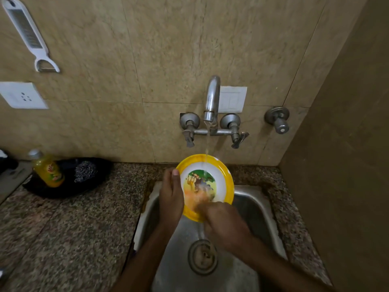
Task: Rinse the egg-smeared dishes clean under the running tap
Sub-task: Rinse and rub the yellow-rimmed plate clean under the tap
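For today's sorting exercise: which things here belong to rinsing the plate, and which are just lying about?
In use: yellow-rimmed plate, tap, sink, left hand, right hand.

Lying about: dish soap bottle, steel scrubber, grater, peeler, wall socket.

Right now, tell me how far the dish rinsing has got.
Done: the tap is running onto the plate. In hand: the left hand holds the plate's rim over the sink while the right hand rubs its orange-smeared face. Left: that smear remains; no other dishes show in view.
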